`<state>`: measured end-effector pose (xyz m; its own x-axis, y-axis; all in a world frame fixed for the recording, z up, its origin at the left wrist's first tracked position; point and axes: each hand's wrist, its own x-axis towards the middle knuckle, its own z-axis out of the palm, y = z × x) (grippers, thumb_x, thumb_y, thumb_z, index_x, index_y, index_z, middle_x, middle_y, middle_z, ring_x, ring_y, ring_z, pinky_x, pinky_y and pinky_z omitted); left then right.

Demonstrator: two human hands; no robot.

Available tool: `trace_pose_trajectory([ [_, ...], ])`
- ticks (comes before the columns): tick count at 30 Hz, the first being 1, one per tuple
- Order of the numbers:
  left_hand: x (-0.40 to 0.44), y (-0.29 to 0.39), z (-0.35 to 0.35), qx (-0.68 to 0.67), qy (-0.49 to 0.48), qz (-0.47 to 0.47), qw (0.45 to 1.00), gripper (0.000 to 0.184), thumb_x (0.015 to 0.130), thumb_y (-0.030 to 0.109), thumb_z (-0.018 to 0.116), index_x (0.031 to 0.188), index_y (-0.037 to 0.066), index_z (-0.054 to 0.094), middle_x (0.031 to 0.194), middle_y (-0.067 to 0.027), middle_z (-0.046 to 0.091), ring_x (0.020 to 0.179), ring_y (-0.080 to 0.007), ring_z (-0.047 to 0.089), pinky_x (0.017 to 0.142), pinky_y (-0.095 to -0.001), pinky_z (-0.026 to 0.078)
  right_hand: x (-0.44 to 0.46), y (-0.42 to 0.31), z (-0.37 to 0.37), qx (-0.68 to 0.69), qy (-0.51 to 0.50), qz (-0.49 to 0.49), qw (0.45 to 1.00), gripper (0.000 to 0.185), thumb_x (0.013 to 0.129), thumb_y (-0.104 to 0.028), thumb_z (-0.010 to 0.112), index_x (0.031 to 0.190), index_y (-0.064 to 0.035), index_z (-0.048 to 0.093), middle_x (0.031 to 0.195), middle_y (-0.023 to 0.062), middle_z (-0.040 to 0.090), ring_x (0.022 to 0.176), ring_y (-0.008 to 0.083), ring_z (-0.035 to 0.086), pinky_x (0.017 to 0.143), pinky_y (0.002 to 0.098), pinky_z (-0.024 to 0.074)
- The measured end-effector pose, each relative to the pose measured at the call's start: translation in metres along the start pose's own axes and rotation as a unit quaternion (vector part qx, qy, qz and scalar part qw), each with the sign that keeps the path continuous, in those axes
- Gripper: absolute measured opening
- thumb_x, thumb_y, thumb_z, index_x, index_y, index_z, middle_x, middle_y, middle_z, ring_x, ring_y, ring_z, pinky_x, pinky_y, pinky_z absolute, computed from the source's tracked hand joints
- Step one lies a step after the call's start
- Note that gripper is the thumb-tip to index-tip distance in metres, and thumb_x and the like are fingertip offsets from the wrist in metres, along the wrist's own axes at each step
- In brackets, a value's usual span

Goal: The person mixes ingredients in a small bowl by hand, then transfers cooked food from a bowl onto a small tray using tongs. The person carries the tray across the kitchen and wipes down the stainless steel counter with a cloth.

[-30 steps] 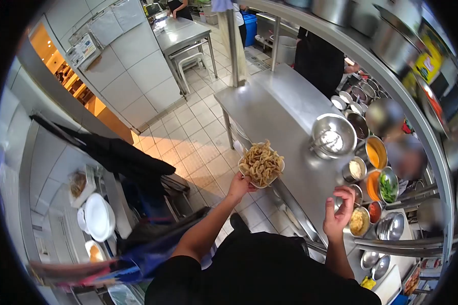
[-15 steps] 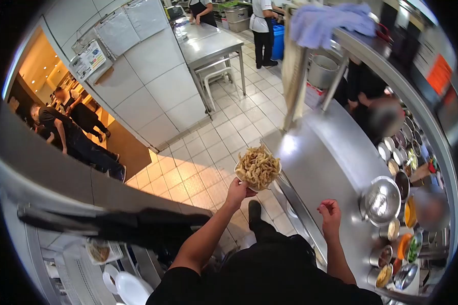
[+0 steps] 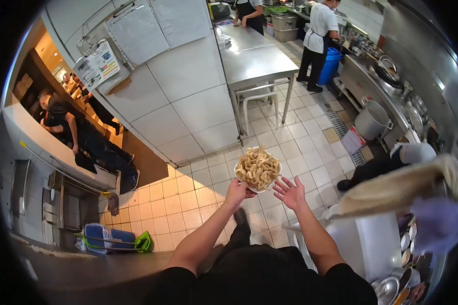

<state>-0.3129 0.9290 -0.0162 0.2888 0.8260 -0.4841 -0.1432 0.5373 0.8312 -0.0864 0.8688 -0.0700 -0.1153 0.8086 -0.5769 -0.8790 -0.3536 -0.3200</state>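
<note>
A white bowl [image 3: 262,190] heaped with light-brown pieces of fried food [image 3: 258,169] is held out over the floor in front of me. My left hand [image 3: 237,193] grips its left lower rim, with the fingers partly hidden beneath it. Just right of the bowl, my right hand [image 3: 291,194] is open, palm turned up and fingers spread, close to the rim with nothing in it. Whether its fingertips touch the bowl I cannot tell.
A steel table [image 3: 259,58] stands ahead past a tiled wall [image 3: 183,96] with clipboards. People work at the back and in the left doorway. A large pot [image 3: 372,121] sits by the right counter. A steel counter [image 3: 376,239] lies right, blue bins [image 3: 109,239] lower left.
My view has moved forward and turned, and the steel counter has slid back to the right. My right hand has moved left to beside the bowl and opened; the left still holds it.
</note>
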Motion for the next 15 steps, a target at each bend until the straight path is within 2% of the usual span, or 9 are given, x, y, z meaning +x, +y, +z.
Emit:
trace_pose_trajectory([
  [2,0.048,0.016,-0.006,0.006,-0.005,-0.001,1.000,0.027,0.087,0.010,0.043,0.112,0.000,0.038,0.083,-0.0164,0.062,0.064,-0.0224,0.064,0.055,-0.0285,0.054,0.051,-0.007,0.009,-0.015,-0.001,-0.005,1.000,0.064,0.086,-0.052,0.043,0.128,-0.0057,0.033,0.126,0.0162,0.044,0.108,0.0322,0.047,0.089,0.0434,0.0385],
  [5,0.117,0.055,-0.008,0.002,-0.031,-0.014,0.999,0.023,0.086,0.008,0.045,0.107,0.000,0.039,0.083,-0.0157,0.061,0.063,-0.0212,0.063,0.055,-0.0287,0.054,0.108,-0.026,-0.033,-0.118,0.068,-0.024,0.990,0.064,0.085,-0.053,0.044,0.128,-0.0064,0.033,0.123,0.0139,0.047,0.101,0.0311,0.051,0.082,0.0394,0.0420],
  [7,0.167,0.080,-0.012,0.005,-0.049,-0.017,0.999,0.022,0.086,0.007,0.045,0.106,0.000,0.039,0.083,-0.0154,0.061,0.063,-0.0210,0.063,0.055,-0.0286,0.054,0.123,-0.034,-0.084,-0.206,0.183,-0.018,0.961,0.060,0.085,-0.050,0.046,0.127,-0.0078,0.035,0.116,0.0116,0.051,0.093,0.0277,0.054,0.073,0.0367,0.0446],
  [9,0.209,0.113,-0.003,-0.005,-0.056,-0.021,0.998,0.021,0.085,0.007,0.044,0.105,0.001,0.040,0.083,-0.0136,0.061,0.064,-0.0193,0.062,0.055,-0.0278,0.053,0.107,-0.042,-0.125,-0.290,0.323,0.012,0.901,0.060,0.083,-0.049,0.048,0.130,-0.0126,0.036,0.112,0.0100,0.055,0.079,0.0232,0.057,0.062,0.0309,0.0452],
  [10,0.229,0.127,0.003,0.000,-0.067,-0.027,0.997,0.021,0.085,0.007,0.044,0.105,0.001,0.040,0.083,-0.0136,0.061,0.064,-0.0193,0.062,0.055,-0.0278,0.053,0.098,-0.039,-0.155,-0.240,0.368,0.005,0.898,0.055,0.083,-0.046,0.048,0.127,-0.0145,0.040,0.107,0.0092,0.057,0.068,0.0220,0.056,0.052,0.0309,0.0435],
  [12,0.273,0.153,0.013,0.003,-0.042,-0.017,0.999,0.022,0.083,0.006,0.046,0.104,0.003,0.041,0.081,-0.0115,0.060,0.063,-0.0182,0.060,0.053,-0.0274,0.051,0.082,-0.026,-0.235,-0.157,0.422,0.001,0.893,0.044,0.083,-0.039,0.047,0.117,-0.0136,0.042,0.099,0.0105,0.056,0.061,0.0243,0.054,0.047,0.0369,0.0407],
  [13,0.300,0.162,0.015,0.027,-0.044,-0.022,0.998,0.021,0.083,0.007,0.045,0.104,0.006,0.042,0.079,-0.0087,0.060,0.058,-0.0143,0.057,0.049,-0.0255,0.047,0.054,-0.023,-0.207,-0.186,0.488,0.008,0.853,0.038,0.082,-0.038,0.047,0.110,-0.0125,0.044,0.092,0.0104,0.055,0.057,0.0252,0.053,0.047,0.0384,0.0406],
  [14,0.327,0.170,0.018,0.032,-0.053,-0.024,0.998,0.021,0.083,0.007,0.045,0.104,0.006,0.042,0.079,-0.0087,0.060,0.058,-0.0143,0.057,0.049,-0.0255,0.047,0.043,-0.011,-0.238,-0.148,0.486,0.005,0.861,0.038,0.082,-0.034,0.048,0.112,-0.0105,0.044,0.088,0.0124,0.056,0.061,0.0289,0.055,0.044,0.0382,0.0420],
  [15,0.357,0.183,0.022,0.014,-0.044,-0.033,0.998,0.020,0.083,0.006,0.045,0.102,0.006,0.042,0.077,-0.0081,0.060,0.056,-0.0137,0.056,0.047,-0.0251,0.045,0.029,-0.004,-0.227,-0.091,0.575,0.038,0.812,0.034,0.082,-0.033,0.048,0.108,-0.0109,0.046,0.083,0.0123,0.054,0.060,0.0300,0.055,0.042,0.0412,0.0400],
])
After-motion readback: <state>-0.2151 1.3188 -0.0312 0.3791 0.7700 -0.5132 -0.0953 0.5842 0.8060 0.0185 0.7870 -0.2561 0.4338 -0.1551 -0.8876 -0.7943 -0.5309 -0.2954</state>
